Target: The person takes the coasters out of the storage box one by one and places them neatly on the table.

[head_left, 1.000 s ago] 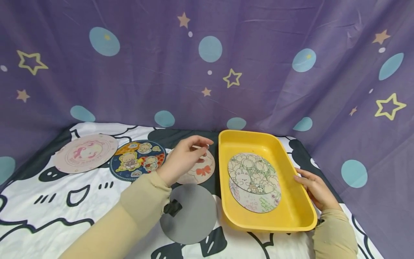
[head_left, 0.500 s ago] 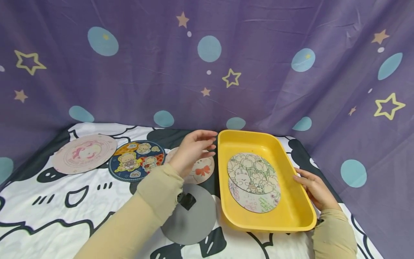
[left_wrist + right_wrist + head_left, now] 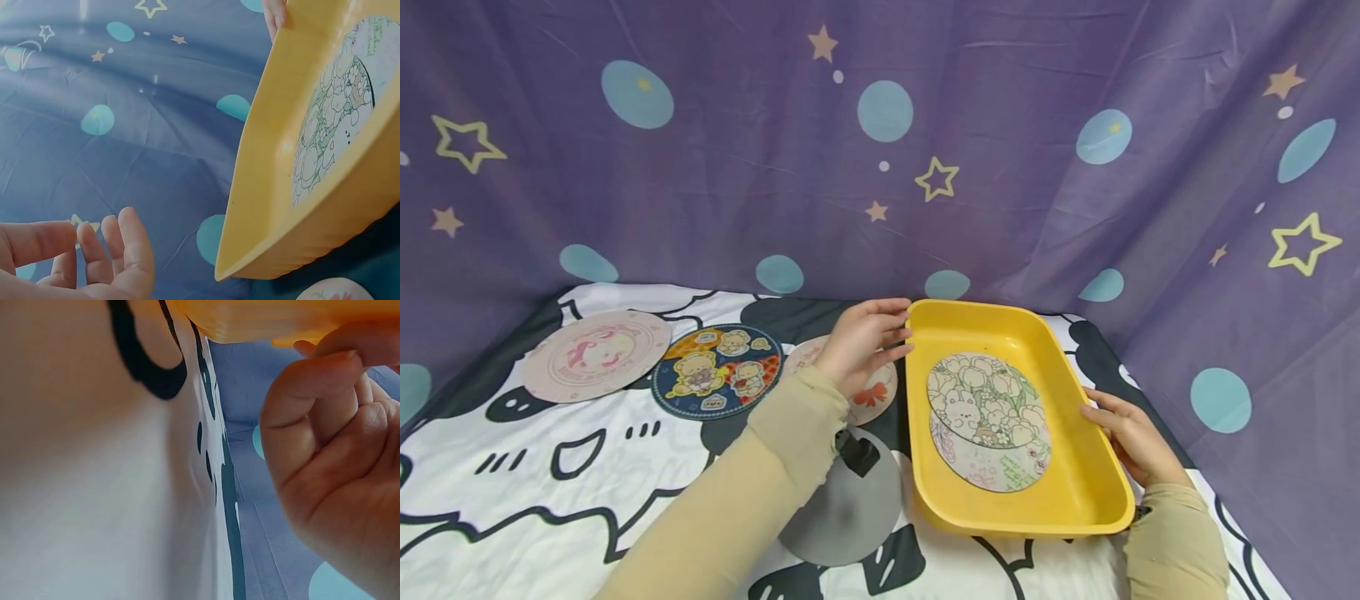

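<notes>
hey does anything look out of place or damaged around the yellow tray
One oddity: the plain gray disc beside the yellow tray shows no picture, unlike the printed discs; it may lie face down.

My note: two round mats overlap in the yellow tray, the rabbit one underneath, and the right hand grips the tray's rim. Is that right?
Not quite: the rabbit mat lies on top, partly covering the other mat, as the head view shows. Both overlap in the yellow tray, whose rim the right hand grips.

Two overlapping mats (image 3: 981, 400) lie in the tray (image 3: 1063, 492) at right. On the cloth (image 3: 520, 492) left of it, three mats (image 3: 718, 371) line up, a fourth mat (image 3: 850, 512) nearer; a curtain (image 3: 730, 167) behind.
</notes>
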`<state>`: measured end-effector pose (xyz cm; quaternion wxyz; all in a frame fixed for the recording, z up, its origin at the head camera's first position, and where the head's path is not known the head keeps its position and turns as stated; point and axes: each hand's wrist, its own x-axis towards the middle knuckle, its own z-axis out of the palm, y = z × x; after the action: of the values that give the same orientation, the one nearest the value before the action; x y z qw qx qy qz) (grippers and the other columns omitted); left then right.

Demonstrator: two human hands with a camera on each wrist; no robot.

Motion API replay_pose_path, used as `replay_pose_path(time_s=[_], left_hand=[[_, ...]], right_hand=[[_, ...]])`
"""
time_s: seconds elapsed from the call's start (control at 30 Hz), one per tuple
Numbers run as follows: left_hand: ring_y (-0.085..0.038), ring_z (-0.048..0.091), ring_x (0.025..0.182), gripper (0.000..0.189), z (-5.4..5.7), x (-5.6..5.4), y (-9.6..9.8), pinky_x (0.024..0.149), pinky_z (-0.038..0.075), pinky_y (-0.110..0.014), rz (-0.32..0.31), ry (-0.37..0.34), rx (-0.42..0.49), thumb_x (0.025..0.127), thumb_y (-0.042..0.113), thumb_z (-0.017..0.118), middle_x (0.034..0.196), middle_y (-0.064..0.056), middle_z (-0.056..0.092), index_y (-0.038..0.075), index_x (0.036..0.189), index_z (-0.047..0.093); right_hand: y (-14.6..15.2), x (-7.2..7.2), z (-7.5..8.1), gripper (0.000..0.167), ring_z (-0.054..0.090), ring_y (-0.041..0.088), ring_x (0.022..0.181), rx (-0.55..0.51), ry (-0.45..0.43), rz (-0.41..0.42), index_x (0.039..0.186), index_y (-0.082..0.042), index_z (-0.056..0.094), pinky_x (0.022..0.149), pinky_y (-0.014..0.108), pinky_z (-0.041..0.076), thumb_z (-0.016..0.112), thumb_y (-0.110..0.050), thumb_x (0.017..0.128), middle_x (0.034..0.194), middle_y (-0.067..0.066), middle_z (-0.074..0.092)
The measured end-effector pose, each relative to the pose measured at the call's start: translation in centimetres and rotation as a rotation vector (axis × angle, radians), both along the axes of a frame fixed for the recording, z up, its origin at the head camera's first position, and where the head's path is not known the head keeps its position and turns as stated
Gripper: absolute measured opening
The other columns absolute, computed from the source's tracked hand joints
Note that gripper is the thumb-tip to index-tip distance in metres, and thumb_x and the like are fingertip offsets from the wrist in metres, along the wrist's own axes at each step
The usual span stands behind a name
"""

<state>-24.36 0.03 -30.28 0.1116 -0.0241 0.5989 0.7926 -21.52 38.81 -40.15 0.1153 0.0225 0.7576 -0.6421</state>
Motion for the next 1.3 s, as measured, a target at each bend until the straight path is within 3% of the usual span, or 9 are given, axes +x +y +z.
replay_pose_path(time_s=[0.3,0.53,0.83,1.13,1.3], left_hand=[[-0.024,0.058,0.116,0.038,-0.6,-0.9,0.8,0.106,0.049,-0.037,0.007,-0.111,0.118,0.101,0.009,0.054,0.141,-0.009,0.052,0.015,0.138,0.056],[-0.028,0.050,0.134,0.044,-1.1,-1.3,1.4,0.111,0.045,-0.038,0.012,-0.172,0.121,0.101,0.011,0.054,0.147,-0.006,0.047,0.018,0.144,0.051],[-0.035,0.030,0.147,0.057,-1.8,-1.8,3.1,0.121,0.030,-0.044,-0.040,-0.188,0.168,0.103,0.014,0.050,0.159,-0.015,0.033,0.006,0.156,0.028],[-0.035,0.022,0.150,0.064,-2.5,-1.9,4.5,0.123,0.024,-0.047,0.004,-0.251,0.128,0.100,0.016,0.055,0.162,-0.016,0.023,0.006,0.156,0.025],[-0.035,0.016,0.152,0.066,-2.8,-1.6,5.2,0.124,0.019,-0.051,-0.014,-0.245,0.096,0.100,0.020,0.056,0.164,-0.016,0.017,0.006,0.157,0.024]], right_hand=[[-0.1,-0.1,0.1,0.064,0.071,0.009,0.086,0.015,-0.001,-0.006,0.153,0.002,0.028,0.078,0.024,0.060,0.056,-0.024,0.101,0.100,-0.013,0.073],[-0.2,0.1,0.2,0.062,0.071,0.009,0.087,0.008,-0.001,-0.004,0.152,0.001,0.029,0.079,0.025,0.060,0.056,-0.024,0.102,0.101,-0.013,0.073],[-0.2,0.0,0.2,0.067,0.072,0.009,0.086,0.032,-0.001,-0.002,0.153,0.004,0.024,0.079,0.025,0.060,0.056,-0.025,0.102,0.100,-0.013,0.073],[-0.1,0.0,0.1,0.061,0.072,0.010,0.086,0.009,0.000,-0.002,0.152,-0.001,0.032,0.078,0.025,0.060,0.057,-0.024,0.101,0.100,-0.012,0.073],[0.1,0.0,0.0,0.053,0.072,0.010,0.085,-0.004,0.001,0.004,0.149,-0.008,0.039,0.077,0.025,0.060,0.057,-0.024,0.101,0.100,-0.012,0.074]])
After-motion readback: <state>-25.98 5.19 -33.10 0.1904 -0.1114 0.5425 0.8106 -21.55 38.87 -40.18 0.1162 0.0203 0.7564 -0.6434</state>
